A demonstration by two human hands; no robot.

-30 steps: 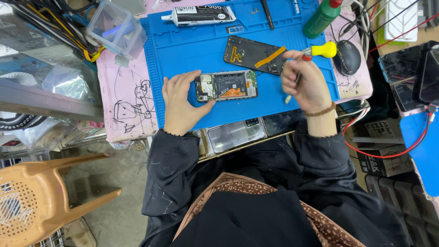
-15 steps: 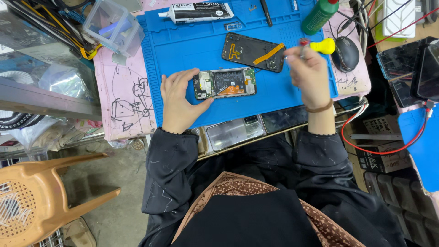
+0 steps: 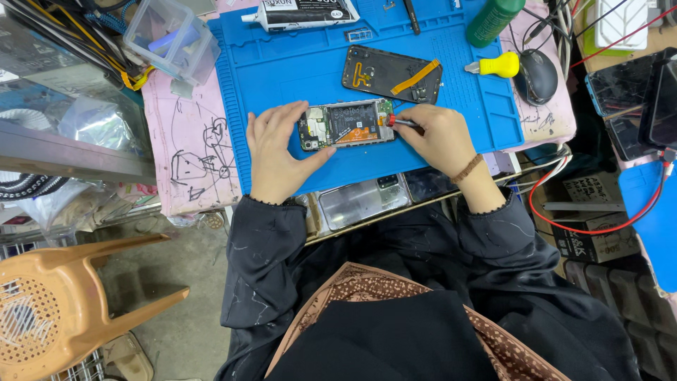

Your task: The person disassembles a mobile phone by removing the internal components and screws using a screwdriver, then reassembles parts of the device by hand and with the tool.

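Blue mat (image 3: 282, 63) — opened phone (image 3: 347, 125) steadied by spread left hand (image 3: 278, 152); right hand (image 3: 437, 137) pinching screwdriver (image 3: 400, 122) at its right end. Back cover (image 3: 391, 74) already off, lying farther away — internals apparently not yet removed.

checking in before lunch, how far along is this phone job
Done: the back cover is off and lies apart on the blue mat, so the phone is open with its board and battery showing. In hand: the left hand steadies the phone while the right hand puts a tool to its right end. Left: the phone is not yet closed.
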